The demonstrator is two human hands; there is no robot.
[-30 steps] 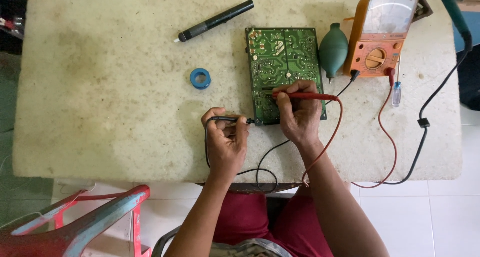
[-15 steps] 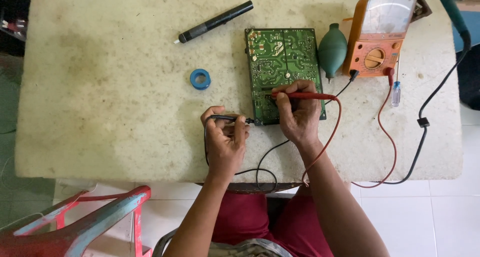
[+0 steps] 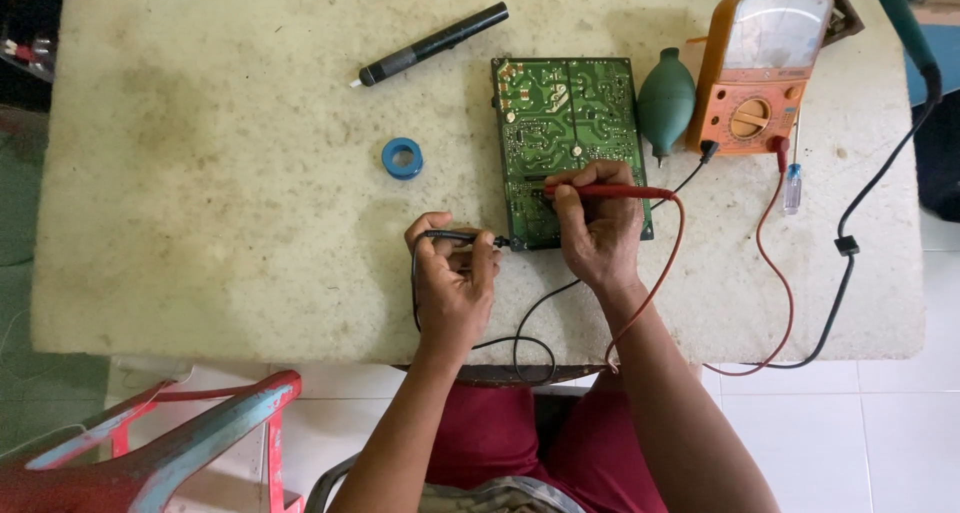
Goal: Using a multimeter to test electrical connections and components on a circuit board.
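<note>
Head view: the green circuit board (image 3: 567, 143) lies flat on the stained table (image 3: 200, 223), beside the orange multimeter (image 3: 760, 73). A black probe (image 3: 465, 238) is pinched in the left hand (image 3: 452, 283), tip at the board's lower left edge; a red probe (image 3: 610, 190) is clamped by the right hand (image 3: 598, 228), pressed onto the board

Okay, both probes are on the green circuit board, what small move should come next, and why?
Probably hold both probes steady and glance at the orange analog multimeter. The right hand presses the red probe onto the green circuit board, and the left hand holds the black probe at the board's lower left edge, so a reading seems due.
</note>
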